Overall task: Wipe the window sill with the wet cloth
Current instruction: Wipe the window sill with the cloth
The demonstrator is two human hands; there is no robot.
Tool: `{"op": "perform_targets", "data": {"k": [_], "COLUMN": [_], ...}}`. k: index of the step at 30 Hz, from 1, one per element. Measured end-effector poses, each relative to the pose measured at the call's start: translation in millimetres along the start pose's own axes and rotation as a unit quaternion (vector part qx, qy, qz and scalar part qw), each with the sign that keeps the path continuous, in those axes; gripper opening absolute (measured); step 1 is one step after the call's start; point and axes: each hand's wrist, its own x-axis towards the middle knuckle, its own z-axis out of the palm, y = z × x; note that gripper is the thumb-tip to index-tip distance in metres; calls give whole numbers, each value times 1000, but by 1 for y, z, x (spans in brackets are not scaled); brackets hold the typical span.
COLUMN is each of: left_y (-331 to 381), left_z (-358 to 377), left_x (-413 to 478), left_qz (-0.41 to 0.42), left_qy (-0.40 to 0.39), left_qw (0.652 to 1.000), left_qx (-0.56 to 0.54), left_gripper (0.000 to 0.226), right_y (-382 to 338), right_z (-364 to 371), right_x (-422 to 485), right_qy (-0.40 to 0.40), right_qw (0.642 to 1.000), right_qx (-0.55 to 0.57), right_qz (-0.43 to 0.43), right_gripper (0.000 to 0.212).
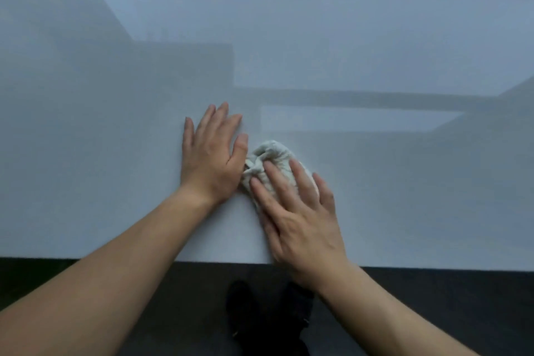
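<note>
Your right hand (300,220) presses straight fingers (278,179) onto the crumpled whitish cloth (271,153) on the pale glossy window sill (115,124), your left hand (212,153) flat beside it, fingers spread.

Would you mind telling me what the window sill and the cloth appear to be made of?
The window sill looks like a smooth, pale, semi-glossy slab, perhaps polished stone or laminate: it reflects bright window shapes. The cloth looks like soft off-white woven fabric, perhaps cotton: it bunches into wrinkles.
</note>
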Motion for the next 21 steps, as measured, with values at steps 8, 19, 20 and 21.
{"op": "perform_targets", "data": {"k": [8,19,20,21], "left_y": [4,33,38,43], "left_z": [2,8,12,17], "left_x": [-1,15,23,31], "left_qz": [1,-6,-10,-20], "left_qy": [-28,-31,-34,-39], "left_qw": [998,998,998,998], "left_qx": [62,62,52,47], "left_gripper": [62,60,61,61], "right_y": [13,102,104,99], "right_z": [-8,-18,-19,-19], "right_x": [-7,-4,3,7], "right_qy": [18,-4,7,19], "right_qw": [979,985,975,968], "right_qx": [1,-2,5,0], "right_qz": [203,170,222,249], "right_gripper": [54,53,53,54]}}
